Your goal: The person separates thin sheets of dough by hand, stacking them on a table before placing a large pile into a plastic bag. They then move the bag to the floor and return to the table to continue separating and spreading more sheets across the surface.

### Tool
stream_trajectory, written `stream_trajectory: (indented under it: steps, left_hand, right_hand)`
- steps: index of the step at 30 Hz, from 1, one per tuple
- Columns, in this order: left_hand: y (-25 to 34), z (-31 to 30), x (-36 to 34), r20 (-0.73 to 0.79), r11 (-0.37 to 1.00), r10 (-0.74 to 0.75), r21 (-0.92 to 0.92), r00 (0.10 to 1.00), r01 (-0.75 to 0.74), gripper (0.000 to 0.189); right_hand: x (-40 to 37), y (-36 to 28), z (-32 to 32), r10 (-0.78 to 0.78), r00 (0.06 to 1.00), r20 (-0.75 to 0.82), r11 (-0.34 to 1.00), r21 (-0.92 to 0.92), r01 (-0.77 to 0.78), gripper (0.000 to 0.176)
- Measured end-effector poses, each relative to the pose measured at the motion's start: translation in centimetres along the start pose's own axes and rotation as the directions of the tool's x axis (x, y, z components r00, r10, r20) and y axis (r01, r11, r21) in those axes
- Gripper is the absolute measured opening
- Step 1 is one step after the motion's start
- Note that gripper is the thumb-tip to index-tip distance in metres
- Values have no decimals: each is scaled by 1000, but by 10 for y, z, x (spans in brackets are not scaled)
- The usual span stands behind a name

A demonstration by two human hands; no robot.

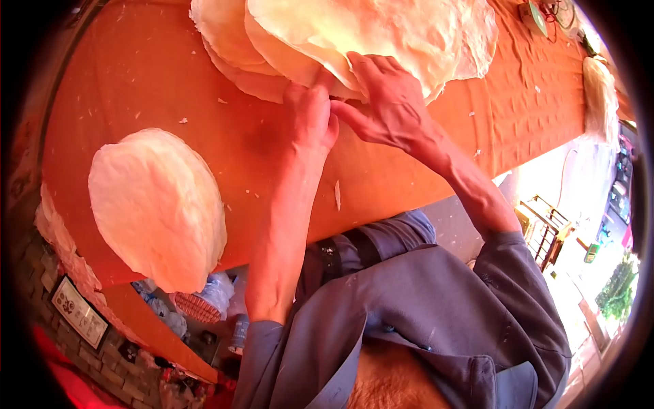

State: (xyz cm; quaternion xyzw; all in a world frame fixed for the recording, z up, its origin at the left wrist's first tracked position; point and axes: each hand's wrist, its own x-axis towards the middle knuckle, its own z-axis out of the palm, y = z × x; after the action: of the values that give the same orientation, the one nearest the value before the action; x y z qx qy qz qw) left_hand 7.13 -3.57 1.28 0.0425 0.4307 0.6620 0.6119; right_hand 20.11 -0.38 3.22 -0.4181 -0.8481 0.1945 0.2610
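Several thin, pale round sheets [368, 34] lie overlapping in a pile at the top of the orange-covered table [272, 163]. At the pile's near edge, my left hand [312, 112] has its fingers closed at the rim of a sheet, with the fingertips partly hidden. My right hand [388, 102] is beside it, fingers bent over the edge of the upper sheet and thumb stretched toward my left hand. A separate stack of pale oval sheets [157, 204] rests on the left part of the table.
Small pale flakes are scattered on the cloth. A bundle of pale strands [599, 102] hangs at the far right edge, with a green device [533, 18] at the upper right. Below the table are a woven basket [196, 307] and plastic bags; a metal rack [543, 228] stands right.
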Motion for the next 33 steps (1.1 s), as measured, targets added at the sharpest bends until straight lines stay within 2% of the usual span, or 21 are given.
stream_trajectory:
  steps: [2, 5, 6, 9, 10, 13, 14, 15, 16, 18, 19, 20, 22, 23, 25, 27, 28, 29, 31, 33]
  left_hand:
    - [9, 14, -18, 25, 999, 13, -40, 1000, -12, 23]
    - [-12, 8, -24, 241, 996, 36, -83, 970, -16, 21]
    - [-9, 16, -33, 262, 998, 2, -66, 965, 16, 22]
    - [-9, 25, -49, 190, 987, -131, -71, 973, 146, 24]
    - [-14, 22, -50, 194, 984, -164, -33, 967, 174, 27]
    - [-23, 20, -63, 136, 973, -216, -58, 967, 225, 29]
    - [-25, 17, -68, 94, 972, -225, -51, 970, 231, 26]
    - [-27, 11, -73, 49, 971, -234, -44, 971, 237, 24]
    - [-30, 4, -76, 0, 969, -245, -39, 970, 245, 22]
    - [-44, -32, -77, -8, 970, -243, 18, 970, 243, 20]
    - [-49, -48, -76, -8, 970, -240, 48, 971, 240, 19]
    - [-49, -56, -74, -25, 966, -258, 19, 966, 259, 27]
    - [-45, -59, -72, -34, 968, -228, 102, 973, 231, 26]
    - [-43, -60, -73, -41, 966, -213, 143, 976, 217, 26]
    - [-29, -45, -81, 20, 978, -194, 82, 981, 192, 25]
    - [-28, -47, -87, 48, 978, -208, 6, 977, 208, 30]
    - [-34, -54, -86, 49, 972, -228, -40, 972, 230, 34]
    - [-37, -59, -86, 52, 965, -245, -85, 968, 249, 37]
    - [-28, -50, -89, 68, 975, -197, -93, 978, 203, 39]
    - [-23, -48, -91, 37, 975, -208, -66, 977, 210, 39]
  right_hand:
    - [4, -4, -22, 22, 1000, -4, 999, 49, -21, 56]
    - [9, -13, -46, 22, 1000, 2, 999, -35, -21, 51]
    - [9, -17, -54, 39, 999, 5, 998, -41, -39, 44]
    - [11, -13, -67, 28, 995, -99, 990, -136, -41, 35]
    - [14, -15, -72, 47, 995, -92, 982, -179, -63, 19]
    - [15, 6, -73, 23, 995, 100, 940, -340, 12, 8]
    - [19, 24, -76, -55, 988, 143, 925, -366, 104, 5]
    - [29, 41, -93, 42, 976, 212, 902, -428, 54, 8]
    - [48, 41, -124, 32, 980, 196, 798, -596, 93, 11]
    - [81, 41, -181, -14, 989, -145, 885, -462, -55, 9]
    - [84, 32, -193, -65, 956, -284, 826, -553, -108, 11]
    - [88, 24, -205, -115, 902, -417, 764, -617, -187, 13]
    - [66, -30, -203, -135, 899, -416, 727, -658, -195, 11]
    - [55, -48, -191, -54, 943, -329, 869, -481, -118, 16]
    - [39, -51, -153, -41, 997, -72, 891, -454, 4, 10]
    - [8, -46, -102, -36, 980, 196, 912, -395, 113, 5]
    - [-11, -35, -67, -12, 961, 277, 930, -349, 112, 6]
    - [-28, -23, -35, 6, 934, 356, 947, -302, 109, 14]
    - [-49, -15, -13, 34, 887, 461, 967, -238, 87, 17]
    - [-50, -17, -13, -6, 899, 438, 979, -180, 94, 15]
